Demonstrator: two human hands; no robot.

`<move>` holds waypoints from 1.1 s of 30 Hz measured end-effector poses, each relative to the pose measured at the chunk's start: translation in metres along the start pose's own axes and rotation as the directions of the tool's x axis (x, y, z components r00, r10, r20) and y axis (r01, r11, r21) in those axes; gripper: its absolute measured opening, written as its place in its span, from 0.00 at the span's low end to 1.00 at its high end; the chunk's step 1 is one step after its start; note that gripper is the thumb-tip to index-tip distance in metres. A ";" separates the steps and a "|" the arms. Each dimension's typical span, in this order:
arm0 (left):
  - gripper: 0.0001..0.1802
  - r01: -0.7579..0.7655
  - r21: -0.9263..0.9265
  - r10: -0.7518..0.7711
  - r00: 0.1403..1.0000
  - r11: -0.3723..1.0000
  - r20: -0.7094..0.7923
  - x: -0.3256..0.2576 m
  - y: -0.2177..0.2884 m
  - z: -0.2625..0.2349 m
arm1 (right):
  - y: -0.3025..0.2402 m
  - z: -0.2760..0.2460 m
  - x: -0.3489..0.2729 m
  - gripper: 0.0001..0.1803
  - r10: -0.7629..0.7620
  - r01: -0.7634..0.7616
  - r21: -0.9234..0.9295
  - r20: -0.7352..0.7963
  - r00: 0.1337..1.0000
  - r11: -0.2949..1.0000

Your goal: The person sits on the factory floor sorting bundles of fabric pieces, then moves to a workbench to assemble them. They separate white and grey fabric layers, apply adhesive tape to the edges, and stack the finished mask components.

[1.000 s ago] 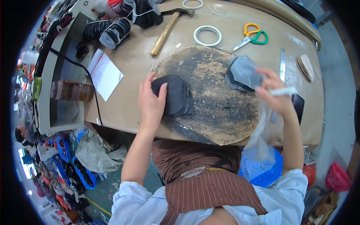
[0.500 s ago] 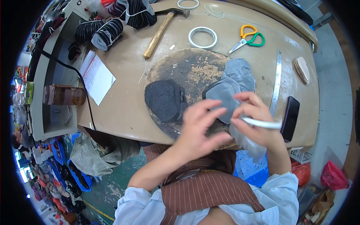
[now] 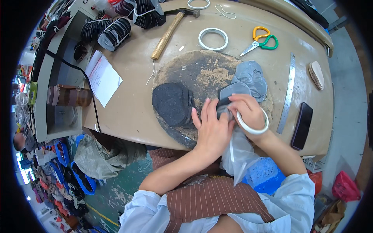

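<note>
Bright, cool, fairly even light covers the table (image 3: 128, 116), leaving a faint sheen toward its far right corner and highlights on the translucent plastic (image 3: 241, 155) at the near edge. Shade deepens beneath the near left edge. White patches (image 3: 24, 171) beyond the left side are blown out. Fisheye curvature bows the table's edges, black rims the view, and the right hand (image 3: 250, 110) looks slightly soft

Head-worn fisheye looks down; the tabletop (image 3: 132, 106) lies close below.
</note>
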State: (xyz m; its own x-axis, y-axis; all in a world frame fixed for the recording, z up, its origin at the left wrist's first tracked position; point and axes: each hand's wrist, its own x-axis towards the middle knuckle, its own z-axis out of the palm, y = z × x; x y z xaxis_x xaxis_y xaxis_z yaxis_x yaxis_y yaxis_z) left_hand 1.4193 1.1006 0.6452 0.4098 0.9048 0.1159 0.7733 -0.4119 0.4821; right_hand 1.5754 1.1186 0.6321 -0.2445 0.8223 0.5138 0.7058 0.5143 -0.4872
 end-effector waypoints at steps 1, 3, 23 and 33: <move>0.16 0.018 -0.166 -0.017 1.000 0.986 0.002 -0.007 0.000 -0.001 | -0.005 0.000 -0.010 0.10 0.050 -0.049 0.055 -0.021 0.999 0.997; 0.18 0.037 -0.475 -0.035 0.999 0.879 0.013 -0.014 -0.005 -0.006 | -0.014 -0.002 -0.024 0.12 0.063 -0.056 0.135 -0.047 0.997 0.989; 0.14 -0.275 -0.536 0.290 0.955 0.798 -0.059 0.019 -0.023 -0.060 | -0.031 -0.066 0.026 0.09 0.005 -0.059 0.345 0.156 0.988 0.937; 0.12 -0.053 -0.349 0.047 0.999 0.936 -0.026 0.034 -0.004 -0.011 | 0.025 -0.002 0.019 0.09 -0.046 0.046 -0.072 -0.004 0.999 0.996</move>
State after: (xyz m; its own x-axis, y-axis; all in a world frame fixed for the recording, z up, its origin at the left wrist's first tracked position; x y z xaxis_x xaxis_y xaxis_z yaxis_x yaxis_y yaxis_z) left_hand 1.4248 1.1341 0.6566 0.4329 0.8869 0.1614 0.5329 -0.3962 0.7477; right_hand 1.5898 1.1463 0.6314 -0.2741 0.7968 0.5384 0.7402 0.5323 -0.4109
